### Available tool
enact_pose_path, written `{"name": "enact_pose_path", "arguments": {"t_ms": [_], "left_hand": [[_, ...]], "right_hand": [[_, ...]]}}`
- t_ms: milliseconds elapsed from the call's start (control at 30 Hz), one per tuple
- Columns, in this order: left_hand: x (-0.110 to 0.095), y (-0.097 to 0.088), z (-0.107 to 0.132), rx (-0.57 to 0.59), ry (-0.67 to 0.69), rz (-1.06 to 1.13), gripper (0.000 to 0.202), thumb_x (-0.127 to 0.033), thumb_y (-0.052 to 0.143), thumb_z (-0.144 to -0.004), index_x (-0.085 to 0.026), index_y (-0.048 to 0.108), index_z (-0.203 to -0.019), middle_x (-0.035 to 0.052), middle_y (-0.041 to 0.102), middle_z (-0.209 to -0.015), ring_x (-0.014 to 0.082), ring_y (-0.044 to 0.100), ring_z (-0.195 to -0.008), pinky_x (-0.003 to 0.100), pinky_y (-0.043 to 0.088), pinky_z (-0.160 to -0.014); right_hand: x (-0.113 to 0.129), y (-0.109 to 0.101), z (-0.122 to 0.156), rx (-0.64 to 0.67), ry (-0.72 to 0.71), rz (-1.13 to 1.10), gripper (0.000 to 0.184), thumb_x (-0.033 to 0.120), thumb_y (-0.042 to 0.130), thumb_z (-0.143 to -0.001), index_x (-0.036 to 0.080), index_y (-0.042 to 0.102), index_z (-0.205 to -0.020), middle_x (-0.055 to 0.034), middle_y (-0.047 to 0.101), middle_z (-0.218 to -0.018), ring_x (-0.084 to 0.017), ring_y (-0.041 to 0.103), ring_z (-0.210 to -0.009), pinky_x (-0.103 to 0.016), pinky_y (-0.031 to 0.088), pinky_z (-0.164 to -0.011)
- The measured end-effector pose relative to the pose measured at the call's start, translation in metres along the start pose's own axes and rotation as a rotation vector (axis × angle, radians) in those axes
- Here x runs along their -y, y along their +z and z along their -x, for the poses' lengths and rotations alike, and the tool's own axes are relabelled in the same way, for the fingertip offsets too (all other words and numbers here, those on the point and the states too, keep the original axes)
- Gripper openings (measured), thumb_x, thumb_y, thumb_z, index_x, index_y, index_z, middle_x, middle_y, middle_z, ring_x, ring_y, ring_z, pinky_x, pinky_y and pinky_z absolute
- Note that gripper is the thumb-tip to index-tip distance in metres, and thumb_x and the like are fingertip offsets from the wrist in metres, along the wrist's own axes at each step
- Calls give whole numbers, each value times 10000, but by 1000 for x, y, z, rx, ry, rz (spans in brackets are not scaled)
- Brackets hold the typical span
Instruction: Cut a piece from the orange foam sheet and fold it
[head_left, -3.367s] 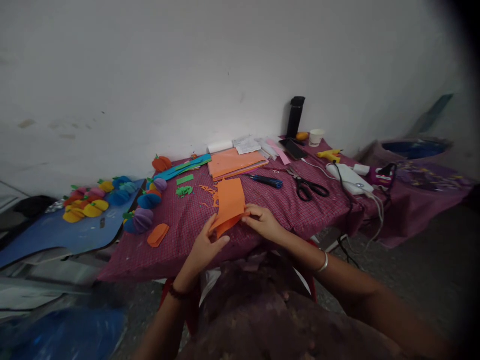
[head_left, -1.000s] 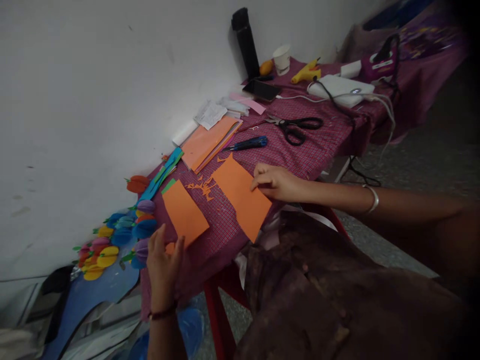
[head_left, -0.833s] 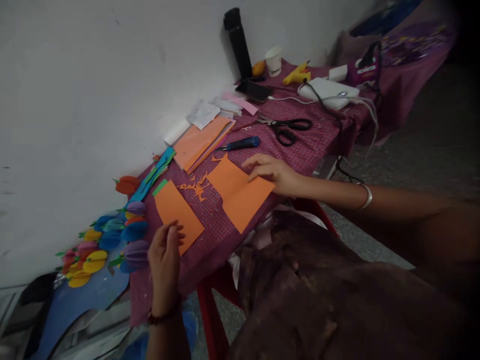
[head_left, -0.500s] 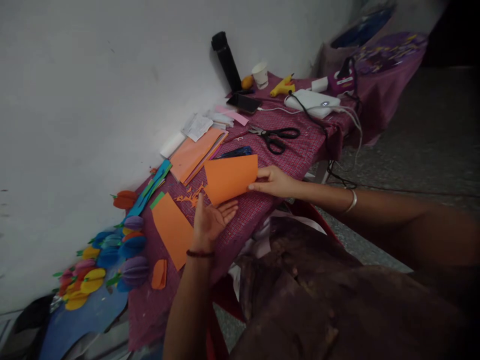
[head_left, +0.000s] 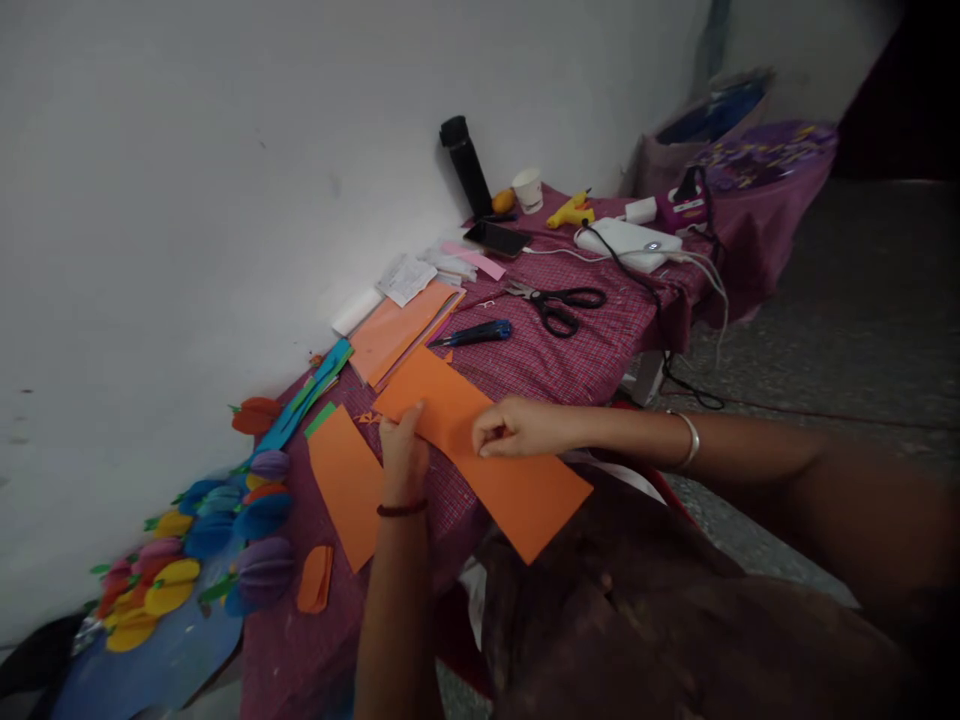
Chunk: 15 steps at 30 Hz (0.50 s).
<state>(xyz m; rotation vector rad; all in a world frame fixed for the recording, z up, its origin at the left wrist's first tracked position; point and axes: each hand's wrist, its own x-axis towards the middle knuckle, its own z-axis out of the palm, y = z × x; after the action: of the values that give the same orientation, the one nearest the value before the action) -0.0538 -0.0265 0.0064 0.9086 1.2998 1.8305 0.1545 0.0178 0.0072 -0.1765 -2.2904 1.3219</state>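
A long orange paper sheet (head_left: 517, 480) lies across the near edge of the table with the checked magenta cloth (head_left: 570, 350). My left hand (head_left: 403, 450) grips its left edge, thumb on top. My right hand (head_left: 514, 428) is closed in a pinch on the sheet's middle. A second orange paper strip (head_left: 346, 482) lies flat on the cloth just left of my left hand. Small orange scraps (head_left: 367, 417) show beside the sheet.
Black scissors (head_left: 559, 302), a blue utility knife (head_left: 476, 333) and a stack of coloured paper (head_left: 401, 322) lie behind the sheet. Farther back stand a black flask (head_left: 465, 165), a white cup (head_left: 528, 188), a phone (head_left: 497, 238), a yellow glue gun (head_left: 571, 212). Paper fruit models (head_left: 195, 540) sit at left.
The orange sheet was pulled apart into two pieces; my left hand laid one down at left. Both hands then took the other piece and now hold it unfolded, longer, at the table edge.
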Motion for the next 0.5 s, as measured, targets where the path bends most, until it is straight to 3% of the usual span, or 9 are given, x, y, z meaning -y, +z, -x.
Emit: {"name": "enact_pose_path", "arguments": {"t_ms": [133,267,400,500], "left_hand": [[10,-12,-5,-26,-29,-61,384,-220,828,-546,-175,692,-903,61,755,-942,196,706,-834,371,582,-860],[24,-23,-14,-59,-20,-103,359,-224,817,-543,-151,690,-871,81,751,-964,232,707,-887,448,568,-927],[25,-23,-17,-46,-38,-88,335,-229,806,-570,-158,683,-873,76,748,-967,229,710,-885,454,570,-925],[19,-20,-15,-8,-66,-70,318,-234,795,-582,-151,686,-869,79,749,-925,234,718,-845,454,578,-903]], "right_hand": [[-10,-7,6,-5,-104,214,190,138,505,-884,126,682,-953,-55,692,-897,-131,624,-821,-247,462,-775],[-23,-33,38,-54,-193,432,442,6,414,-821,130,654,-1170,-115,658,-1152,-170,610,-1089,-319,475,-948],[-28,-39,74,74,-159,766,732,22,530,-784,238,455,-1480,-138,381,-1559,-287,349,-1446,-530,294,-1153],[-33,-25,83,119,-134,907,748,90,580,-840,335,392,-1522,-116,293,-1619,-326,262,-1493,-607,200,-1170]]}}
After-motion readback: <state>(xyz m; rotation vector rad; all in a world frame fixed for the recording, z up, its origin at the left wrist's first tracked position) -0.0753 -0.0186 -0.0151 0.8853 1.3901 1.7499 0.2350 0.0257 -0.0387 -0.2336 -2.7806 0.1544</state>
